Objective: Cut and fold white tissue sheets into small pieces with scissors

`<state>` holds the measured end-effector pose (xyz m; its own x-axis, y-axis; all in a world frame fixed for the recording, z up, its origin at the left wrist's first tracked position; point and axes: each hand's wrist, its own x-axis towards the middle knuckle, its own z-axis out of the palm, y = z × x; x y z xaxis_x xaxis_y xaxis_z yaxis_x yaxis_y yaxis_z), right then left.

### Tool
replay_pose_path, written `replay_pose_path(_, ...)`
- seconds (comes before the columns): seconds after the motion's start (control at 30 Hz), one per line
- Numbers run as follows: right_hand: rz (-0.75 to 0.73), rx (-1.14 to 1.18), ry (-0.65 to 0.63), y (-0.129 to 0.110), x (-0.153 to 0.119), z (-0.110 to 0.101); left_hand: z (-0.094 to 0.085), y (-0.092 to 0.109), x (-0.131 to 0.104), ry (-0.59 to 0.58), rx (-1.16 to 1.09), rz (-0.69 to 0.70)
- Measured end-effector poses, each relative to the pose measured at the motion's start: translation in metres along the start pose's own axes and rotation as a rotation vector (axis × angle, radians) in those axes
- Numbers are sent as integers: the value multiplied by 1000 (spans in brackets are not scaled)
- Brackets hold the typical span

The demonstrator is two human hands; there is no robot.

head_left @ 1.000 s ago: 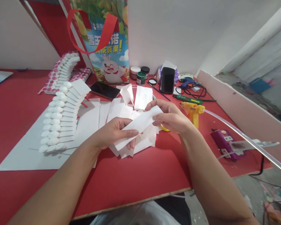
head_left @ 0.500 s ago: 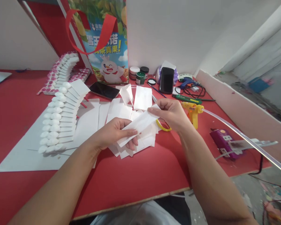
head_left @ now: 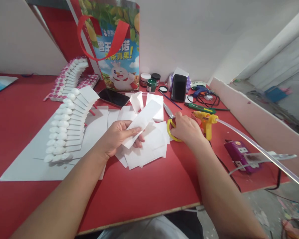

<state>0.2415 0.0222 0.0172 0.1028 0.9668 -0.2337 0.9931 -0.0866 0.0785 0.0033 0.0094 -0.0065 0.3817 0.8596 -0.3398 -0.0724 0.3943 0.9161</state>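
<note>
Between the thumb and fingers of my left hand (head_left: 123,136) is a folded strip of white paper (head_left: 146,118), its far end tilted up to the right. Below it lies a loose pile of white paper pieces (head_left: 149,151). My right hand (head_left: 188,127) is on the yellow-handled scissors (head_left: 173,134), its fingers curled at the handles. The blades point away toward the back, and part of the handles is hidden under the hand. A yellow glue gun (head_left: 206,121) with a long clear glue stick sits just right of that hand.
At left, a curved row of white cotton-tipped pieces (head_left: 62,132) stands on a white board (head_left: 22,166). Behind are a phone (head_left: 114,97), paint jars (head_left: 151,85), a printed bag (head_left: 118,49) and a green cutter (head_left: 200,108). A purple box (head_left: 241,156) lies at right.
My right hand has let go of the paper strip and moved right and down onto the scissors. My left hand keeps the strip, which now points more upward.
</note>
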Motion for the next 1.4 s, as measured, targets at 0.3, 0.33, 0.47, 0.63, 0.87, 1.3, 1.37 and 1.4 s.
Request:
replay_pose_path(0.3,62,87,-69,3,5,2,1,2,0,26,-69,46)
replay_pose_path(0.33,76,118,-54,6,8,4,1,2,0,41,-82,51)
replay_pose_path(0.47,69,434,13,23,12,3,1,3,1,138,-158,85)
replay_pose_path(0.63,-170,1195,-123,43,-7,-15,2,7,1,197,-203,134)
replay_pose_path(0.87,-505,1034,-369,45,-16,-19,2,4,2,237,-192,213)
replay_pose_path(1.3,-617,944,-440,22,-15,-12,13,4,-2,187,-138,91)
replay_pose_path(1.37,-617,935,-427,22,-15,-12,12,1,-1,157,-140,90)
replay_pose_path(1.4,-617,935,-425,22,-15,-12,11,0,0,149,-142,88)
